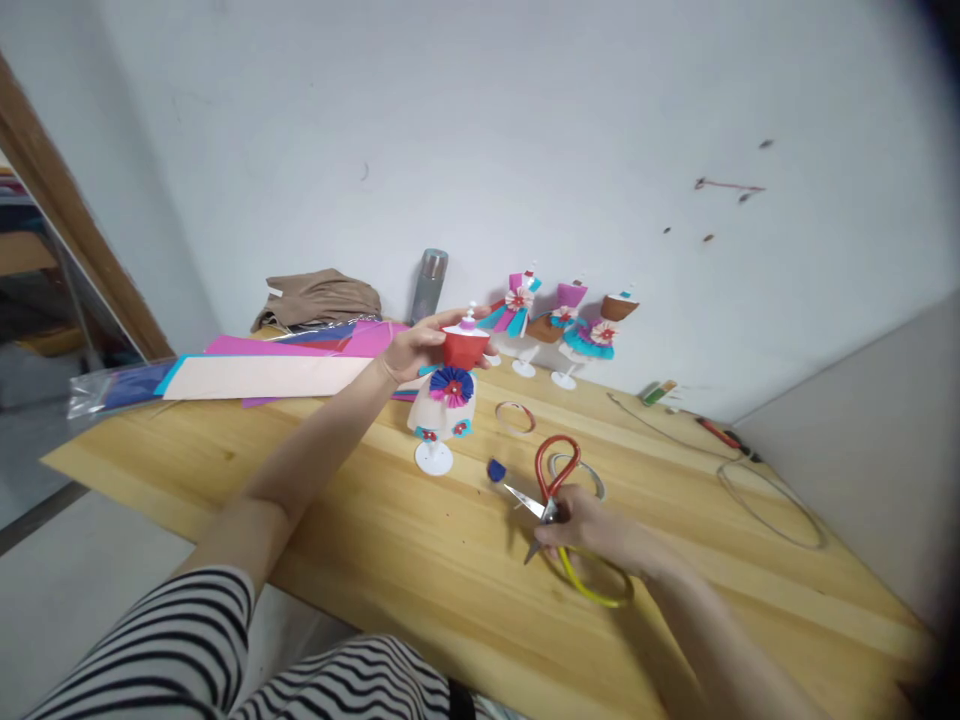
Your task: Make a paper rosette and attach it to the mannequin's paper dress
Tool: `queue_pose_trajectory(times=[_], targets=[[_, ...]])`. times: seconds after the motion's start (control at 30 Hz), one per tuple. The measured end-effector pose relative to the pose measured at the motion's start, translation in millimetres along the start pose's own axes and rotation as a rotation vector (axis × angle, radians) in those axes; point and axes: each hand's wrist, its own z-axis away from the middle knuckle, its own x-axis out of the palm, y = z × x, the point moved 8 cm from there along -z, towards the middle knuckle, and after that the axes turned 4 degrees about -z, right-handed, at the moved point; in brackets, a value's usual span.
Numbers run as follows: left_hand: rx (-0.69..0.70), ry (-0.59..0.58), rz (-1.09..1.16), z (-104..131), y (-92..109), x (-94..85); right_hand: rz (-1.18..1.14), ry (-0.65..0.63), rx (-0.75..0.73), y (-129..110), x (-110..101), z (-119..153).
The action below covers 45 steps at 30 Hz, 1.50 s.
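Observation:
My left hand (pixel 414 345) is closed round the upper part of a small dress form (pixel 465 350), its fingers passing behind the red bodice. The form has a pale skirt, a dark blue and pink rosette at the waist, small turquoise and red flowers near the hem, and a round white base on the table. My right hand (pixel 585 525) grips scissors (pixel 550 511) with one red and one yellow handle; the blades are spread and point left. Close to the blade tip lies a dark blue half-round scrap (pixel 496 470).
Three other dressed forms (pixel 566 315) stand against the wall. Behind my left arm are coloured paper sheets (pixel 262 377), brown cloth (pixel 322 298) and a grey bottle (pixel 429 285). On the wooden table (pixel 360 510) lie a thin ring (pixel 516 418), wire (pixel 780 515) and a red-handled tool (pixel 720 433).

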Motion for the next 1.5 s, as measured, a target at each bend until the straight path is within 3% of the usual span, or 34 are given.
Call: queue_pose_trajectory(times=[0.1, 0.27, 0.47, 0.7, 0.93, 1.03, 1.17, 1.3, 1.4, 1.5], targets=[[0.01, -0.045, -0.023, -7, 1, 0.6, 0.002, 0.063, 0.059, 23, 6, 4], [-0.017, -0.095, -0.063, -13, 0, 3.0, 0.059, 0.14, 0.063, 31, 1, 2], [-0.085, -0.15, -0.152, -15, 0, 3.0, 0.426, 0.329, 0.221, 42, -17, 7], [-0.138, -0.197, -0.255, -17, 7, 1.2, 0.647, 0.224, 0.32, 36, -3, 20], [-0.177, -0.158, -0.358, -16, 15, 9.7, 0.817, 0.18, 0.337, 6, 10, 23], [-0.154, -0.105, -0.423, -15, 18, 11.1, 0.84, 0.238, 0.263, -12, 8, 15], [-0.131, -0.11, -0.415, -11, 16, 15.5, 0.586, 0.395, -0.012, -44, -1, -5], [-0.112, -0.084, -0.414, -8, 14, 16.1, 0.266, 0.692, -0.352, -94, -28, -10], [-0.093, -0.006, -0.455, -8, 15, 12.3, 0.225, 0.887, -0.558, -141, -45, -3], [-0.068, 0.027, -0.509, -10, 17, 12.8, 0.22, 0.945, -0.637, -179, -57, -10]])
